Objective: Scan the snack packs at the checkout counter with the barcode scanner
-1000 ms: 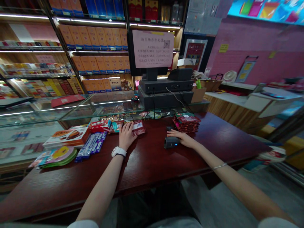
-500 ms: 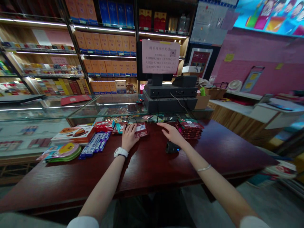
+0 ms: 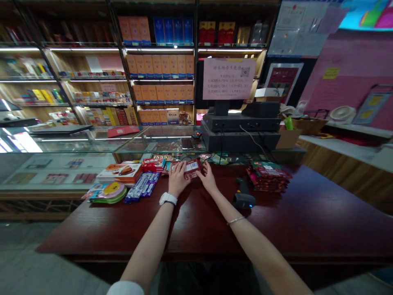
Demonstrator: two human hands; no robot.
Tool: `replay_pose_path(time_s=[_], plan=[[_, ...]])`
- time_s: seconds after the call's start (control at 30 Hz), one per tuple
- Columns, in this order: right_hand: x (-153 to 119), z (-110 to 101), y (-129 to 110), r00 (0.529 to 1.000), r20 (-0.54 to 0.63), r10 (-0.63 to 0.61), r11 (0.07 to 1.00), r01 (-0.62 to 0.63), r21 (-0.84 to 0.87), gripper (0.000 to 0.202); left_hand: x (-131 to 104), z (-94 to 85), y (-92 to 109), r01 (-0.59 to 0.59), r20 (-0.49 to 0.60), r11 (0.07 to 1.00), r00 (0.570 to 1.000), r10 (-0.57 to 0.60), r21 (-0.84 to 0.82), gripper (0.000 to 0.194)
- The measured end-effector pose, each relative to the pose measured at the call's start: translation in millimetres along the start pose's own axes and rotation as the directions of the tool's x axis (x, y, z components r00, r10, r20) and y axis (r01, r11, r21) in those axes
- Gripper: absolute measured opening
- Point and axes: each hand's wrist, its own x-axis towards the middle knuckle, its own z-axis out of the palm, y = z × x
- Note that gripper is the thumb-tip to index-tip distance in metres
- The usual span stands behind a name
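By the far edge of the desk (image 3: 123,233): one pack (image 3: 193,166), between left hand (image 3: 178,180) and right hand (image 3: 208,180) — both half-curled, grip unclear to me; uneven pressure might skid it into the case (image 3: 144,141).

Right grip (image 3: 209,179) now seemingly touches red packet (image 3: 193,167).

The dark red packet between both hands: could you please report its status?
Left hand on dark red packet, left end; right hand at right edge, grip unclear. Barcode showing. Scanner lies right of both hands, not between them.
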Motion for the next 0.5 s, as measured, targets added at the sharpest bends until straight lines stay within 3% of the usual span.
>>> replay_pose_path(time_s=[0.1, 0.13, 0.33, 0.5], plan=[[-4, -3, 5, 0.970, -0.048, 0.237, 0.944, -0.218, 0.247, 0.065, 0, 0.8, 2, -0.023, 0.007, 1.000, 1.000, 0.023, -0.014, 0.075], [-5, -5, 5, 0.963, -0.046, 0.264, 0.930, -0.242, 0.277, 0.060, 0, 0.9, 3, -0.032, 0.013, 0.999, 0.999, 0.032, -0.017, 0.076], [-4, -18, -7, 0.963, -0.055, 0.264, 0.926, -0.237, 0.293, 0.038, 0, -0.3, 8, -0.075, 0.000, 0.997, 0.997, 0.075, 0.004, 0.076], [-6, -22, -23, 0.967, -0.156, 0.202, 0.959, -0.162, 0.233, 0.032, 1, -3.1, 11, -0.030, -0.001, 0.999, 1.000, 0.030, -0.027, 0.076]])
